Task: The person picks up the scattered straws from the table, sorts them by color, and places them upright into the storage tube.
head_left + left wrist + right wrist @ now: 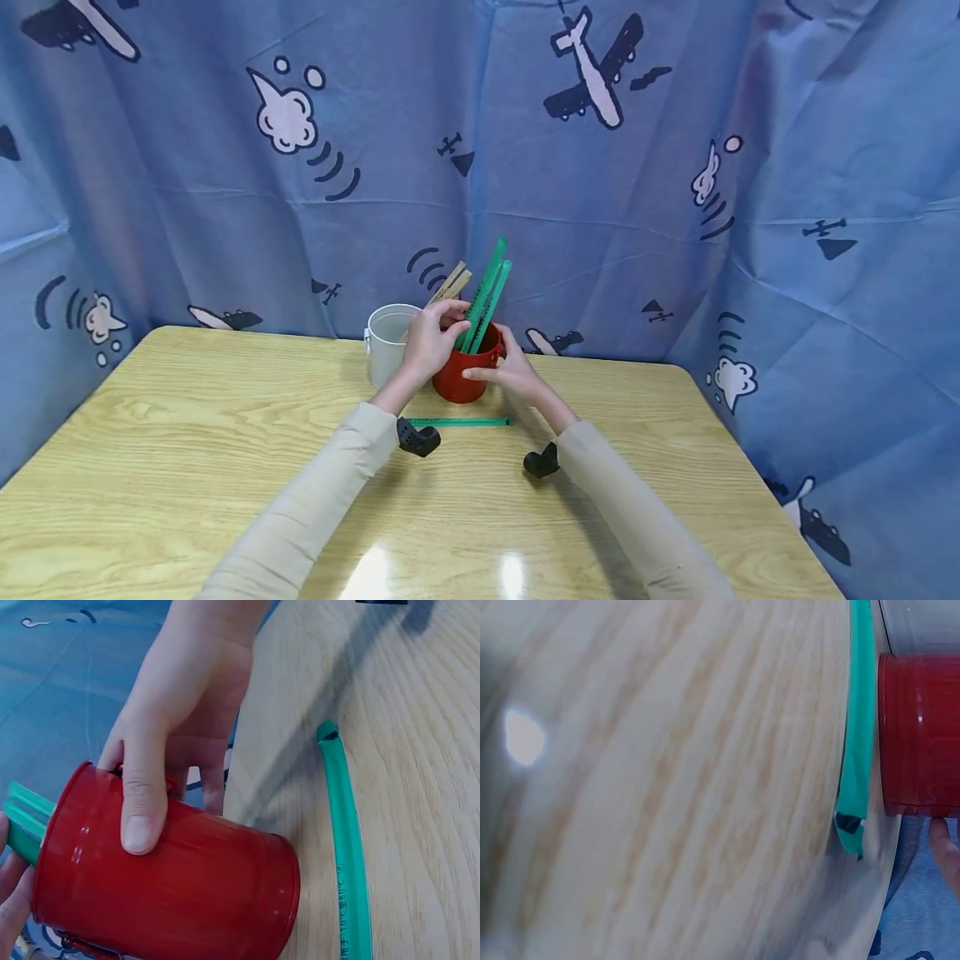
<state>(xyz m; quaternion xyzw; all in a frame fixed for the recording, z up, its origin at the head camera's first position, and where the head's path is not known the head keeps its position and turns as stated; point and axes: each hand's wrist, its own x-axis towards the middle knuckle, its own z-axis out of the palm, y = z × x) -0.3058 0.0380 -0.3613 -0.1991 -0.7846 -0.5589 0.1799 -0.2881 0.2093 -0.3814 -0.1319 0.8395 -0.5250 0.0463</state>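
In the head view my left hand [431, 337] pinches green wrapped straws [483, 300] that stand tilted in a red bucket [459, 383]. My right hand [517, 371] grips the bucket's right side, its thumb across the front. The left wrist view shows that thumb on the red wall, while left fingers [11, 900] touch the straws at the rim. Another green wrapped straw [465, 422] lies on the table in front of the bucket; dark print runs along it. The straws' lower ends are hidden inside the bucket.
Left of the red bucket, close by, stands a white bucket [386, 350], partly behind my left hand. Tan sticks [453, 283] lean out above it. The wooden table [187, 467] ends at a blue curtain [375, 167] behind the buckets.
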